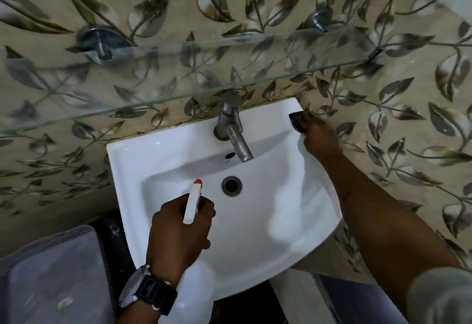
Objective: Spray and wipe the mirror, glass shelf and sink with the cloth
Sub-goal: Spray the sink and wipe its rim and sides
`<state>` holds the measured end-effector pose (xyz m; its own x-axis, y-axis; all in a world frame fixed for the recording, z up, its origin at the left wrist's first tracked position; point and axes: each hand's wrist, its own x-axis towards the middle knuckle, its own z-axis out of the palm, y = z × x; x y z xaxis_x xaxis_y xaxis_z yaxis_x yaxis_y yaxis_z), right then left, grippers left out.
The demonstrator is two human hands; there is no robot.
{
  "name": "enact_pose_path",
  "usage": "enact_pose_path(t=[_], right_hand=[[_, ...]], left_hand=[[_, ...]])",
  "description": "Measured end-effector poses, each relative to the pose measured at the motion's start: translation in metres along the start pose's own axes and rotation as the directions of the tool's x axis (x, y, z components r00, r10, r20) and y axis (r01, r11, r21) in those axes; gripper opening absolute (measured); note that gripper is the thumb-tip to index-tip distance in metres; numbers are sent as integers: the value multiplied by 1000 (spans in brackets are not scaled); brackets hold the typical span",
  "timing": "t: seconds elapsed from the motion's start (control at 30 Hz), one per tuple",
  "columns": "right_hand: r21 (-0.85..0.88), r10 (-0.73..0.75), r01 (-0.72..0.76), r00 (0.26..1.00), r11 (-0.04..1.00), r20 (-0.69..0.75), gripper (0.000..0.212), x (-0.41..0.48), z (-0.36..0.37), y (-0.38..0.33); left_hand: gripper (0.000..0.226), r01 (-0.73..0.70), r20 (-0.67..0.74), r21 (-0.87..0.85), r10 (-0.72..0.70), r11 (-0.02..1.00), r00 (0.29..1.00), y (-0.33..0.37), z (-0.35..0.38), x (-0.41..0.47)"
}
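A white sink (143, 160) hangs on the leaf-patterned wall, and a clear glass shelf (255, 60) runs across above it. My left hand (178, 234) is shut around a white spray bottle (192, 206). Its orange-tipped nozzle points toward the drain (231, 185). My right hand (319, 139) is at the sink's far right corner, its fingers closed on a small dark ribbed item (296, 119) pressed to the rim. Blur keeps me from telling whether that item is the cloth. No mirror is in view.
A steel tap (231, 127) stands at the back of the basin. Two metal brackets (98, 42) (318, 21) hold the shelf. A grey lidded bin (51, 272) stands to the lower left of the sink, close to my left wrist.
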<state>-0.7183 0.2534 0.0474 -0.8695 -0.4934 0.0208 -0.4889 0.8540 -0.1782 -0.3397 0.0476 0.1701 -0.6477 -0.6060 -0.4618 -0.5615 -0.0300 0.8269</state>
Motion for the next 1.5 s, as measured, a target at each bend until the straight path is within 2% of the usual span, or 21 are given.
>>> enact_pose_path(t=[0.13,0.27,0.37,0.43,0.5,0.53,0.57,0.63,0.7,0.83,0.9,0.97,1.03,1.07,1.1,1.2,1.23,1.3,1.37,1.43,1.5], right_hand=[[96,123,-126,992,987,29,69,59,21,-14],[47,81,-79,996,996,-38,69,49,34,-21],[100,-42,44,999,994,-30,70,17,19,-74],[77,-175,185,977,980,-122,56,-10,14,-132],[64,-270,282,950,957,-160,42,-30,15,-169],[55,-282,291,950,955,-132,40,-36,13,-177],[22,-279,279,960,960,-35,41,-38,4,-180],[-36,-354,357,932,933,73,45,-30,4,-166],[33,-300,298,948,954,109,48,-30,2,-161],[153,-93,92,996,984,4,54,-53,13,-178],[238,-58,64,998,969,-32,55,-72,22,-177],[385,47,-9,995,923,-88,64,-90,34,-178],[527,248,-195,968,827,-31,63,-107,49,-188],[534,267,-217,964,817,-16,63,-116,55,-198],[507,208,-156,977,848,-47,69,-125,65,-209],[400,-104,150,986,904,-134,92,-143,92,-247],[414,-161,191,981,890,-107,93,-146,93,-264],[543,-142,158,987,825,-71,87,-148,90,-292],[718,-95,114,993,687,-67,72,-152,74,-306],[864,-35,93,996,495,-87,57,-158,47,-305],[923,41,33,998,383,-52,52,-164,18,-297]], left_hand=[[18,-10,3,0,10,1000,1000,-9,-6,4],[19,4,-6,6,-4,1000,1000,-15,-15,8],[15,5,-15,-27,-5,1000,1000,-12,-20,3],[11,0,-16,-59,0,998,1000,-6,-22,-1],[16,-5,-25,-52,4,999,1000,-4,-22,-3],[22,-8,-31,-40,7,999,1000,-4,-22,-5],[25,-11,-32,-31,10,999,999,-3,-23,-8],[28,-10,-32,-20,10,1000,999,-2,-27,-12],[30,-18,-40,-10,18,1000,999,-1,-32,-17],[37,-6,-61,-15,5,1000,998,0,-41,-27],[41,1,-67,-30,-3,1000,998,1,-45,-32],[49,2,-74,-42,-6,999,997,0,-49,-35],[49,-3,-85,-46,-1,999,996,-2,-52,-37],[44,-7,-94,-46,3,999,996,-2,-53,-38],[38,-9,-101,-44,4,999,995,-4,-54,-38],[28,2,-99,-37,-6,999,995,-7,-55,-39],[26,9,-96,-29,-12,1000,995,-7,-56,-39],[24,27,-99,-16,-28,1000,995,-9,-58,-39],[24,30,-105,-8,-31,1000,994,-8,-64,-40],[23,26,-110,-29,-29,999,994,-4,-72,-41],[23,11,-125,-76,-21,997,992,2,-77,-41]])
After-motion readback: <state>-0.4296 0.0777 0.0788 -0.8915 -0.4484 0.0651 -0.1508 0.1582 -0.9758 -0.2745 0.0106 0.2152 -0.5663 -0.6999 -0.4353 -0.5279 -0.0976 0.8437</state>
